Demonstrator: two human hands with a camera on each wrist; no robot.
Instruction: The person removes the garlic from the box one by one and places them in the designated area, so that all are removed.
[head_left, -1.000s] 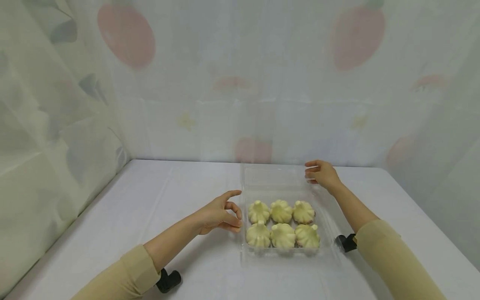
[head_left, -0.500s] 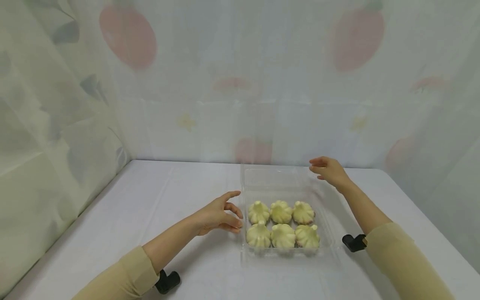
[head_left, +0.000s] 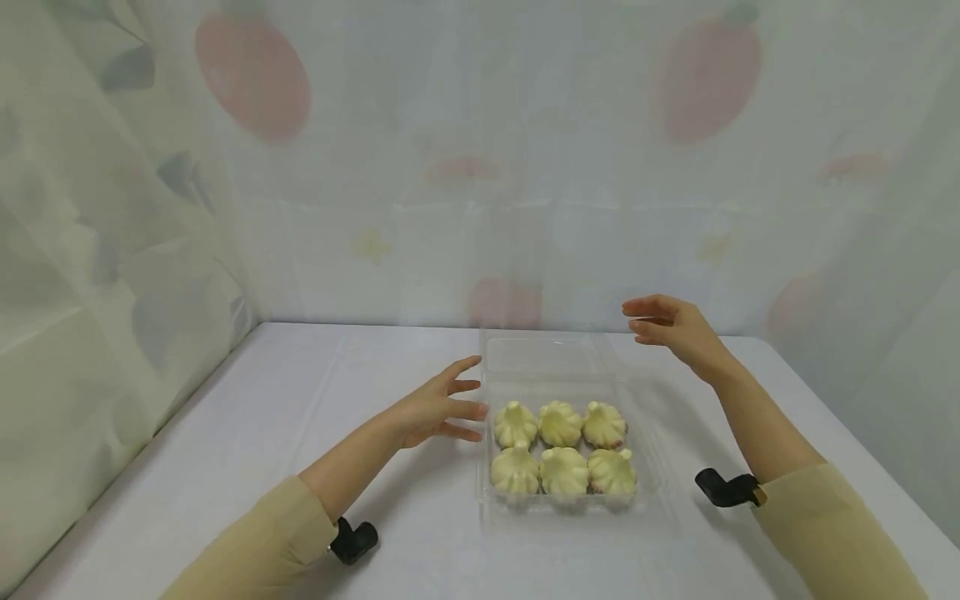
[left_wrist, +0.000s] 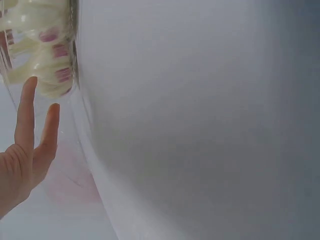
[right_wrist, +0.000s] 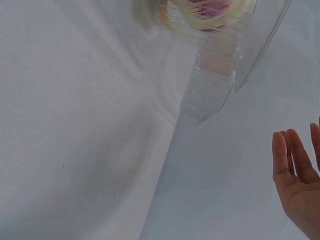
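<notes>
A clear plastic clamshell box (head_left: 652,492) lies open on the white table, its lid (head_left: 551,354) flat behind the tray. Several pale yellow pleated buns (head_left: 562,450) fill the tray in two rows; they also show as buns (left_wrist: 40,45) in the left wrist view and as buns (right_wrist: 210,10) in the right wrist view. My left hand (head_left: 442,408) hovers at the tray's left side with fingers spread and straight, holding nothing. My right hand (head_left: 671,329) is raised above the lid's far right corner, fingers relaxed and apart from the plastic.
A sheer curtain (head_left: 480,167) with red fruit prints hangs behind the table and along its left side. White cloth (head_left: 300,467) covers the table, with bare room left of the box. Black wrist-camera mounts (head_left: 352,540) sit under both sleeves.
My right hand has let go of the lid's far right corner and risen up and to the right. My left hand's curled fingers have straightened out beside the tray.
</notes>
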